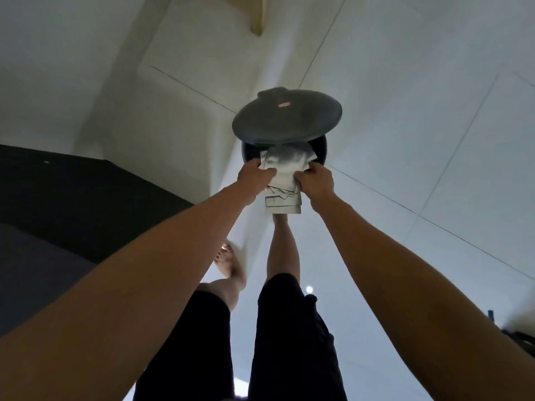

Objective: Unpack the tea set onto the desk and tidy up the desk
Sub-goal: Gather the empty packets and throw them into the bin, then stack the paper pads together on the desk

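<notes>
Item: bundle of pale packing sheets (282, 180), gripped by my left hand (254, 176) and right hand (316, 183), both closed on its edges, its upper end poking into the dark pedal bin (320, 151) under the raised lid (286, 115) — my right leg (282, 244) reaches toward the bin's base, presumably on the pedal. Handling note: I judge it best to feed the sheets deeper past the rim before letting go, keeping the lid up throughout — loose lower pieces could slip onto the tiled floor (419, 140).
</notes>
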